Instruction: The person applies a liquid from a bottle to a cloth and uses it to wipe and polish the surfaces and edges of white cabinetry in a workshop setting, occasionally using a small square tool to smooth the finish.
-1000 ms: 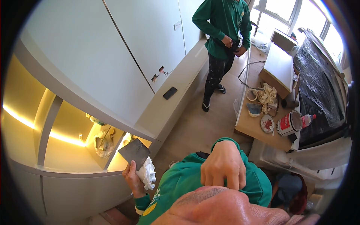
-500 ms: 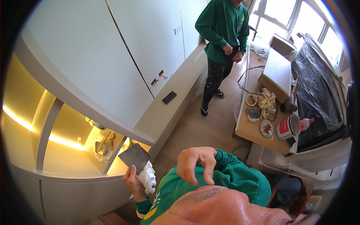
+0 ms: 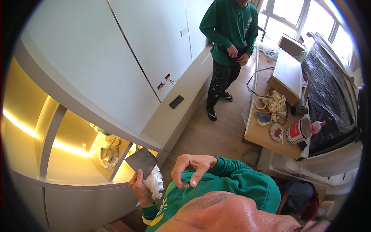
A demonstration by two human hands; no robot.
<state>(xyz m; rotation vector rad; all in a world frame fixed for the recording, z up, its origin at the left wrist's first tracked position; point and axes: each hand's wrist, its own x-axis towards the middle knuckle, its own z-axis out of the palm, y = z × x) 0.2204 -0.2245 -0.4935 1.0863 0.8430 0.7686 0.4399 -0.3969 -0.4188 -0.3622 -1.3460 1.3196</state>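
Observation:
My left hand (image 3: 141, 189) grips a flat, dark grey scraper blade (image 3: 141, 160), which tilts up in front of the lit shelf. Against the lower edge of the blade sits a crumpled white wad (image 3: 154, 181) that looks like paper or cloth; how the fingers hold it is partly hidden. In front of my chest floats my right hand (image 3: 191, 168), fingers loosely bent, thumb apart, nothing visible in it. A plastic-wrapped bundle (image 3: 109, 154) lies in the shelf compartment beyond the blade.
A person in green (image 3: 230, 38) stands by the long ledge (image 3: 187, 87), which bears a phone (image 3: 176, 101). On the right, a table (image 3: 251, 133) carries a paint can (image 3: 299, 131), a tape roll (image 3: 261, 103) and crumpled paper (image 3: 277, 104). Another person (image 3: 297, 197) crouches lower right.
My right hand has moved left toward the scraper, its thumb and fingers shifting. My left hand still holds the scraper and white wad. At the lower right, more of the crouching person shows.

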